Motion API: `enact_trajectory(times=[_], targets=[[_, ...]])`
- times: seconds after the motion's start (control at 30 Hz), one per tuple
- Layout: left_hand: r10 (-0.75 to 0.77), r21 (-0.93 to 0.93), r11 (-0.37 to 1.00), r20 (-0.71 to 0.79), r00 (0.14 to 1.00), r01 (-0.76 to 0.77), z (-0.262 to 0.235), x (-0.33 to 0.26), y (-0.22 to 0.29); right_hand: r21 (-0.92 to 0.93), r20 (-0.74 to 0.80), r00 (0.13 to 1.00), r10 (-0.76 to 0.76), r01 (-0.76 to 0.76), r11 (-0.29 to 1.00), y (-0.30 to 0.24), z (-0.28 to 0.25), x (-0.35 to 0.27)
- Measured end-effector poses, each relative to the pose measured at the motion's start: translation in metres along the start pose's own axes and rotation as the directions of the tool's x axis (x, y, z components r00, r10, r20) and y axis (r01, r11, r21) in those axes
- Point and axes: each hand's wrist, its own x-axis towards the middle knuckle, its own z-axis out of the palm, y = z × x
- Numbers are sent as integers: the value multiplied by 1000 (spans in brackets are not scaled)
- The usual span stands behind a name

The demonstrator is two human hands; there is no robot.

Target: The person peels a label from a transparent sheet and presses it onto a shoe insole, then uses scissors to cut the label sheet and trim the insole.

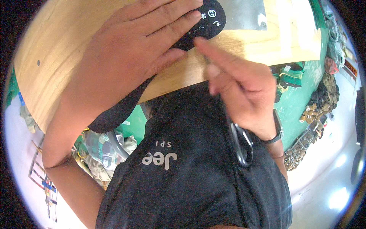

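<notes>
My left hand (133, 49) lies flat over a black insole (213, 19) on the wooden table, fingers stretched out side by side and the thumb a little apart. The insole's rounded end with white print shows past the fingertips. Below the wrist another black rounded part (110, 114) sticks out over the table edge; my hand hides whether both are one piece. To the right, my right hand (246, 84) has its index finger pointing at the insole's edge, the other fingers curled. A shiny dark loop-handled tool (244, 147) hangs below it, seemingly held in the palm; its kind is unclear.
A grey flat sheet (244, 13) lies beside the insole on the wooden table (42, 84). Under the table edge are plastic-wrapped bundles (101, 147) and a green bundle (290, 77). Piles of material line the green floor (301, 99) at right.
</notes>
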Motion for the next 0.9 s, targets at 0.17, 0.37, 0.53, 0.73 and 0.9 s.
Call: enact_trajectory(times=[0.17, 0.37, 0.53, 0.73, 0.9], targets=[[-51, -113, 992, 58, 997, 57, -16, 4, 6, 81, 10, 998, 58, -59, 995, 0, 1, 2], [-34, -59, 998, 10, 999, 34, -7, 0, 4, 11, -21, 999, 43, -43, 999, -2, 2, 0], [-90, -189, 976, 85, 992, 105, -23, 5, 5, 99, -84, 986, 143, -134, 986, -4, 0, 1], [-10, -11, 1000, -13, 1000, 10, 0, -2, 2, 25, -30, 997, 66, -66, 998, -1, 3, -3], [-34, 31, 999, 11, 999, 33, 0, -5, 5, 45, -131, 980, 149, -144, 989, -4, -8, 3]])
